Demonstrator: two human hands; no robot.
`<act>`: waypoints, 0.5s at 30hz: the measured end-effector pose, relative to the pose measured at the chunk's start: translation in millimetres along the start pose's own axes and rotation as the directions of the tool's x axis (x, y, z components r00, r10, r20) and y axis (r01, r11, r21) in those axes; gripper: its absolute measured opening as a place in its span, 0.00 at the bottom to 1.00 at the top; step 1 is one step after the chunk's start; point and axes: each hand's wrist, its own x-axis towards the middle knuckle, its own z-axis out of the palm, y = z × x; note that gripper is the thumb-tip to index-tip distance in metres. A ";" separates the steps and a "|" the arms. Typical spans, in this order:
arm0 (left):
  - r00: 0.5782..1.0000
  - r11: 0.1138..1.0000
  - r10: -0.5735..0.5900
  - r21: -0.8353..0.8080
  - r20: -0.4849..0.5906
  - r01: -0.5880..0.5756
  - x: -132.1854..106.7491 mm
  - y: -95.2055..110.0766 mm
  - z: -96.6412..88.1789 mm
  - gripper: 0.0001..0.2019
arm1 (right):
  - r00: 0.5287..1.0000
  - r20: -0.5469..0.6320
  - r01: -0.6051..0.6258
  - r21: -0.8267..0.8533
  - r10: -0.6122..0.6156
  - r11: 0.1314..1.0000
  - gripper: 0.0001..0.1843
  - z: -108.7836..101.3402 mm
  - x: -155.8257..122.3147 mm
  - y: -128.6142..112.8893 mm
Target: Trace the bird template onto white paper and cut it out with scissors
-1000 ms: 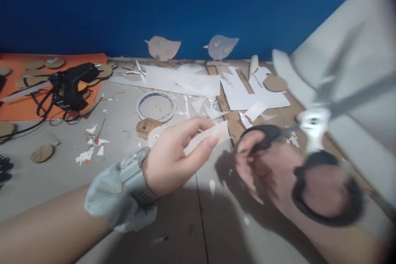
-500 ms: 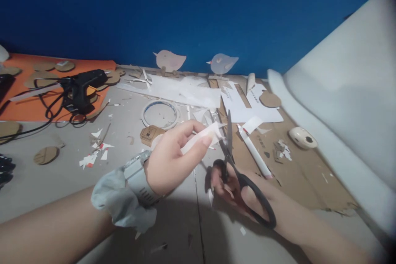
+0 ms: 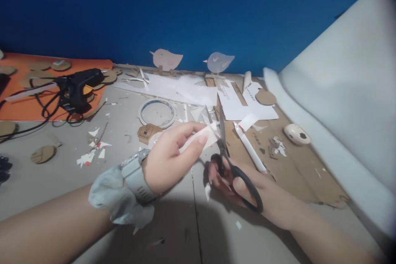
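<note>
"Materials?"

"Noted in left hand (image 3: 173, 156): paper (image 3: 201, 138), thin, white, matt, narrow. In right hand (image 3: 229, 183): scissors (image 3: 229, 161), slim metal blades, black looped handles. Near right hand: smooth white marker (image 3: 251, 149) on creased brown cardboard (image 3: 300, 173). Farther back: flat pale ring (image 3: 141, 112), two flat bird shapes (image 3: 167, 60), pinkish and bluish, upright before blue wall (image 3: 192, 8). At left: black glue gun (image 3: 78, 88) on orange sheet (image 3: 89, 64)."

"Changed since a second ago?"

"Yes. Scissors: brought inward from raised, blurred position at right, now at free end of paper. Marker: formerly mostly covered, now in full sight. Left grip: much as before."

"Pose?"

"Left: paper pinched between thumb and fingers, thumb uppermost; watch (image 3: 136, 167) and fabric scrunchie (image 3: 123, 198) on wrist. Right: held low, digits through loops, gripping scissors, blades parted and pointing away from body. Blade contact with paper: cannot tell."
</note>
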 end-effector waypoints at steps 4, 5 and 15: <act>0.999 0.998 0.035 0.046 0.011 -0.035 1.1 -1.6 -0.9 0.08 | 0.997 0.035 -0.068 -0.048 0.070 0.997 0.29 -1.2 -0.6 -5.1; 0.999 0.998 0.039 0.055 0.015 -0.040 1.4 -2.3 -1.2 0.08 | 0.995 0.041 -0.085 -0.051 0.087 0.995 0.29 -1.4 -0.5 -6.7; 0.999 0.991 0.050 0.120 0.021 -0.052 2.0 -4.0 -2.7 0.08 | 0.998 0.040 -0.056 -0.020 0.057 0.998 0.28 -0.2 0.7 -8.8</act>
